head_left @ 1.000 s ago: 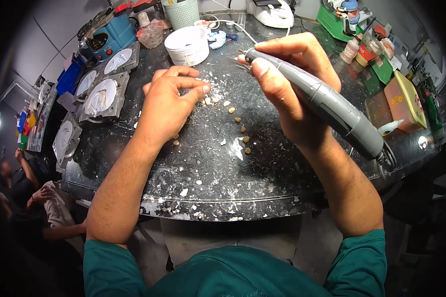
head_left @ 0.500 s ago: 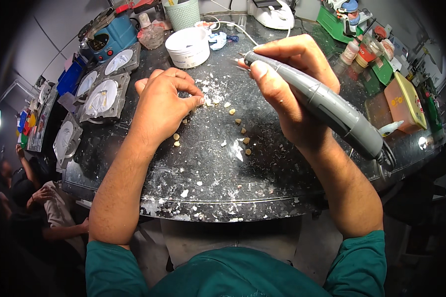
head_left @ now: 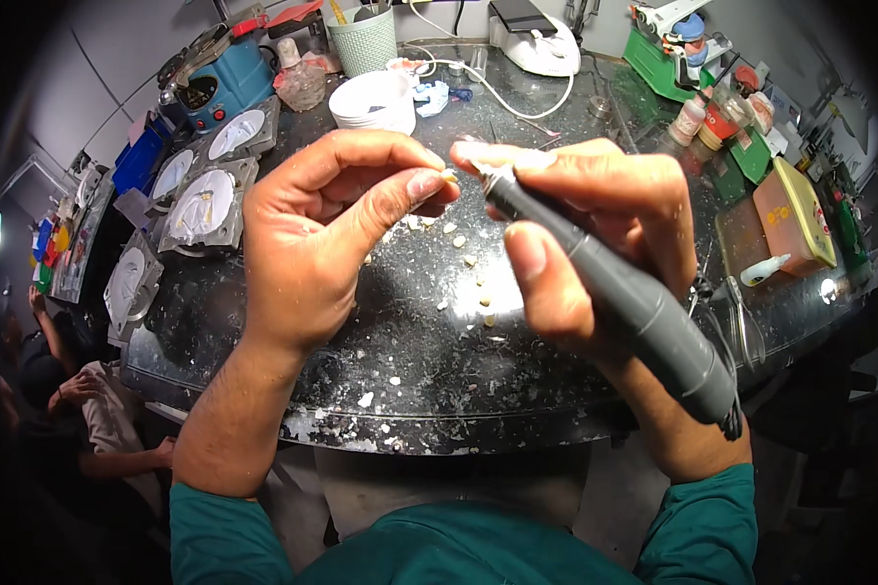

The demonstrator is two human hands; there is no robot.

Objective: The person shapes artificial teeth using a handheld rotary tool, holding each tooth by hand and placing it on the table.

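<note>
Between the thumb and fingers of my left hand point(head_left: 307, 229), a small cream-coloured artificial tooth point(head_left: 450, 176) is pinched, raised above the dark bench. My right hand point(head_left: 644, 195) grips a grey rotary handpiece point(head_left: 619, 297), its tip end pointing up and left toward the tooth. A narrow gap separates the two hands. Whether the bur touches the tooth is hidden by my fingers. Below them, several loose teeth point(head_left: 470, 260) lie on the bench among white crumbs, some of them in bright glare.
Metal flasks with white plaster point(head_left: 203, 213) line the left side. Farther back stand a blue machine point(head_left: 226, 90), a white tub point(head_left: 371, 101) and a white device with a cable point(head_left: 537, 49). A yellow-lidded box point(head_left: 798, 216) sits right. Other people point(head_left: 98, 400) are at far left.
My left hand has lifted from the bench with a tooth pinched in it. My right hand has come lower and closer, bringing the handpiece's tip end toward the left fingers.
</note>
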